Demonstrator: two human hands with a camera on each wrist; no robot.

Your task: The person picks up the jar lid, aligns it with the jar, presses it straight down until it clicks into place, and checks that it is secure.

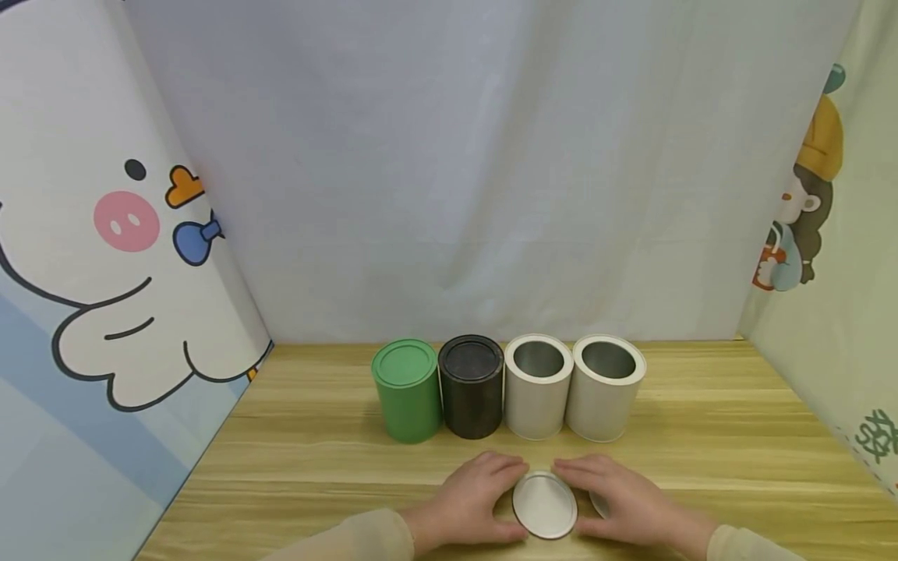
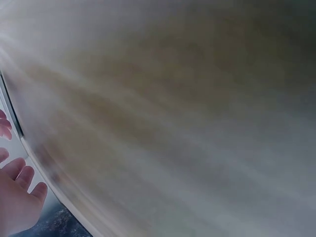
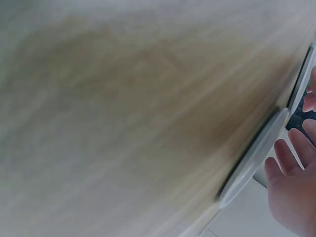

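In the head view a round white lid (image 1: 544, 506) lies flat on the wooden table between my two hands. My left hand (image 1: 471, 502) is at its left side, thumb and fingers spread apart, fingertips close to the rim. On the other side my right hand (image 1: 624, 502) curves loosely, its thumb and fingertips near the lid's right edge. Partly hidden beneath the right hand is a second white lid (image 1: 599, 505). From the right wrist, this nearer lid (image 3: 254, 160) shows edge-on beside the relaxed fingers (image 3: 286, 155).
Behind the hands stand a green can (image 1: 408, 397) and a black can (image 1: 473, 401), both lidded. Two white cans (image 1: 537, 405), (image 1: 605, 405) beside them have open tops. A pale curtain (image 1: 449, 171) hangs along the table's back edge, with printed cloths at both sides.
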